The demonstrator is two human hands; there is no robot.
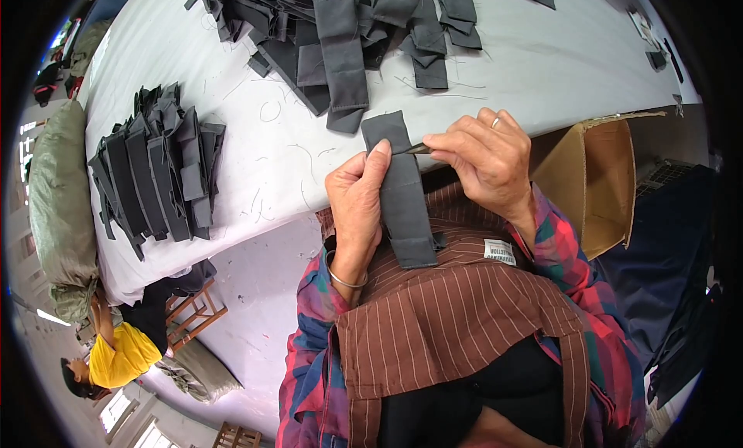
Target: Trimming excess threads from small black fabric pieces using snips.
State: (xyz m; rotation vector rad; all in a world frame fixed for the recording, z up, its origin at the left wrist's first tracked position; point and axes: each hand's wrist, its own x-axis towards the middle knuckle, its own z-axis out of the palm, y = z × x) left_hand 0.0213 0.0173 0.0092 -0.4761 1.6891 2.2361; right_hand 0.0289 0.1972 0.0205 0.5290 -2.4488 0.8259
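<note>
My left hand (357,196) grips a dark grey fabric strip (408,208), thumb pressed on its upper part. The strip has seams across it and hangs over the table's front edge, in front of my striped apron. Beside that thumb, my right hand (489,155) pinches a thin, dark, pointed thing (418,148). Its tip meets the strip's edge by a seam; most of it is hidden in my fingers, so its kind is unclear. A heap of similar grey strips (340,53) lies beyond my hands.
A neater stack of grey strips (159,165) rests on the white-covered table (255,150) at left, amid loose threads. An open cardboard box (607,177) stands at right below the table edge. A person in yellow (124,355) is at far left, near a large sack (58,193).
</note>
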